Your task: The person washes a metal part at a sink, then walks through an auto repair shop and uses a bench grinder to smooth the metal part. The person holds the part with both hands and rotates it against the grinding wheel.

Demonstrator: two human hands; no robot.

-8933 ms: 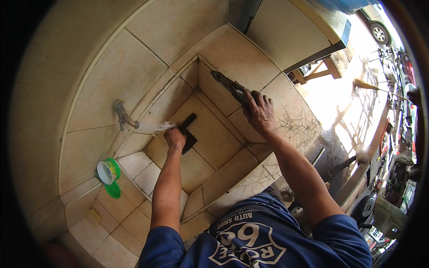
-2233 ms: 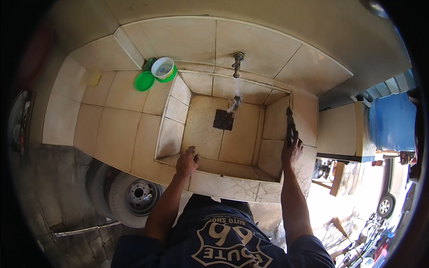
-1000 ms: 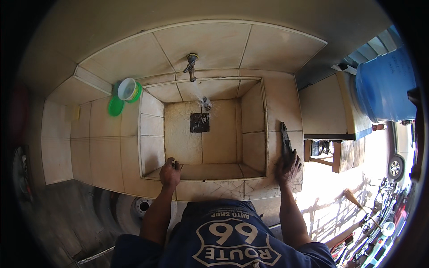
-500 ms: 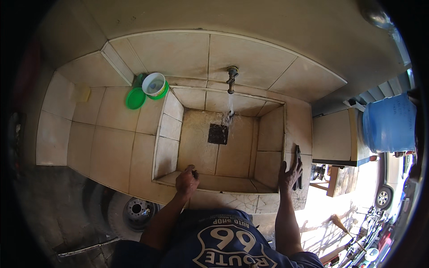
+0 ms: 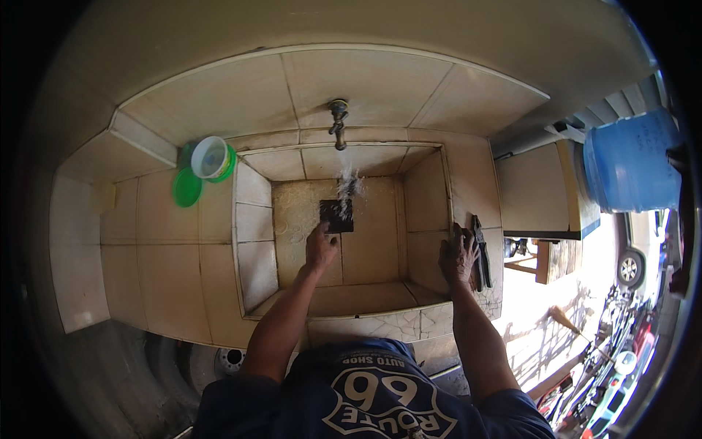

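My left hand (image 5: 321, 252) is over the tiled sink basin (image 5: 300, 298), just short of the black square drain cover (image 5: 336, 224). Its thumb and fingers look apart and I make out nothing between them; the fingertips are dark. Spread on the right rim is my right hand (image 5: 458, 257), its fingers blackened. Right beside it lie dark-handled pliers (image 5: 480, 250). Water pours from the metal tap (image 5: 338, 126) and splashes at the back of the basin, around a small dark shape I cannot make out.
On the left counter (image 5: 168, 271) stand a white tub (image 5: 210, 158) and a green lid (image 5: 187, 188). A large blue water jug (image 5: 633, 164) is at the right, beyond a pale cabinet (image 5: 537, 186). Wheels show under the counter; a broom (image 5: 567, 319) lies farther right.
My left hand has gone from the near rim into the basin, and its fist has loosened. My right hand has shifted off the pliers to their left. The water splashes harder.
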